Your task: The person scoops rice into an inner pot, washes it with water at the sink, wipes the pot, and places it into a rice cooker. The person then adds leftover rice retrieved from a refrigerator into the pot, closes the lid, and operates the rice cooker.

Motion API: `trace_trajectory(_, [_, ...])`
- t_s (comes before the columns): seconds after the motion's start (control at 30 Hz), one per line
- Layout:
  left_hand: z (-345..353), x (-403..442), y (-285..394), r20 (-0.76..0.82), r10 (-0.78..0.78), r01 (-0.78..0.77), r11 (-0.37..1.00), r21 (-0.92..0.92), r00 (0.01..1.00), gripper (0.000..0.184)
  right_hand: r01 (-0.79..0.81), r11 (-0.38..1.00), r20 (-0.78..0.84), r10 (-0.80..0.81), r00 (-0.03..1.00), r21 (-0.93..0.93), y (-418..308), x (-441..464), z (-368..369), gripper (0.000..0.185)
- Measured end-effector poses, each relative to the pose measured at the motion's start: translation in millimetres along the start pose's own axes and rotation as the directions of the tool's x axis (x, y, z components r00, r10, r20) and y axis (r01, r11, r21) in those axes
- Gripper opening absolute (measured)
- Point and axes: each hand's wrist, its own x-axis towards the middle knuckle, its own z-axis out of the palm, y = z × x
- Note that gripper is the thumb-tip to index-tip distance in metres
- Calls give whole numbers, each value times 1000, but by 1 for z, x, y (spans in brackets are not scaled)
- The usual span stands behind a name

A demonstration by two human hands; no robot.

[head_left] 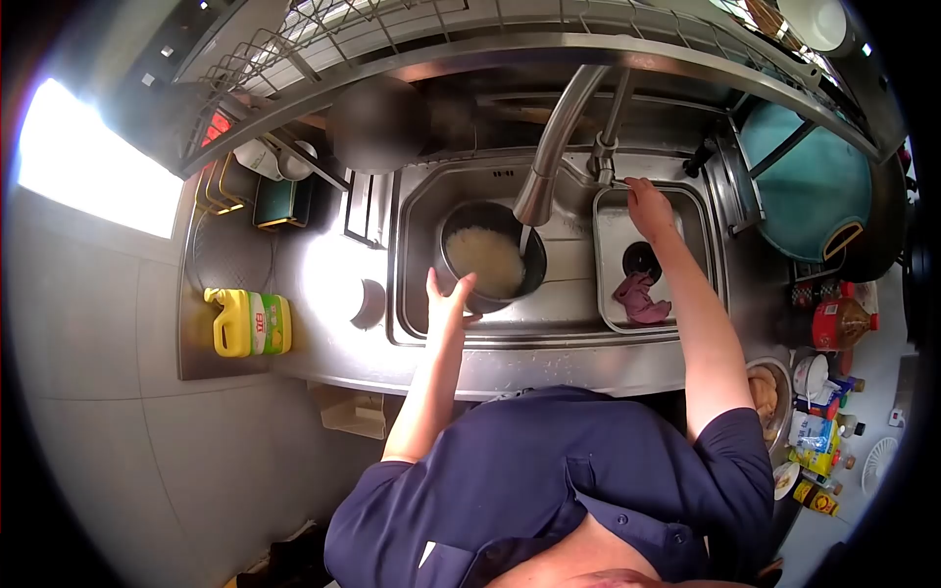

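Observation:
A dark round pot (537, 279) sits in the left part of the steel sink, with pale rice in cloudy water (485, 260) inside. My left hand (451, 297) grips the pot's near-left edge, its thumb at the rim; some of its fingers are hidden by the pot. From the steel faucet (535, 196), a stream of water falls into the pot's right side. My right hand (650, 208) reaches up and closes on the faucet's lever (621, 182), right of the spout. Below that arm, a purple cloth (642, 299) lies in a rectangular steel tray (610, 309).
A dark round drain piece (642, 260) shows near the cloth. A yellow jug (250, 322) stands left of the sink (417, 314). Overhead runs a steel dish rack (470, 57). A teal round basin (809, 186) leans at the right, with bottles (841, 323) and packets below it.

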Motion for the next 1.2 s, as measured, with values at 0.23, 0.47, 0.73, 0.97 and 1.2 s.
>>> trace_trajectory(0.23, [-18,-9,-29,269,-217,274,942,-195,938,79,-1,1000,3,1,1000,14,1,-2,1,30])
trace_trajectory(0.47, [-7,-6,-45,622,-227,484,829,-281,750,67,28,999,-23,-27,999,44,3,-2,2,30])
trace_trajectory(0.73, [19,-5,-16,607,-14,243,923,-297,795,73,-10,998,14,9,1000,59,3,-2,-3,31])
trace_trajectory(0.97, [-2,13,-13,426,105,-59,991,-119,899,90,-32,997,28,31,999,67,0,-2,-4,32])
trace_trajectory(1.2, [6,24,-35,457,-34,271,843,-465,889,47,-17,999,24,16,1000,31,1,-1,0,33])
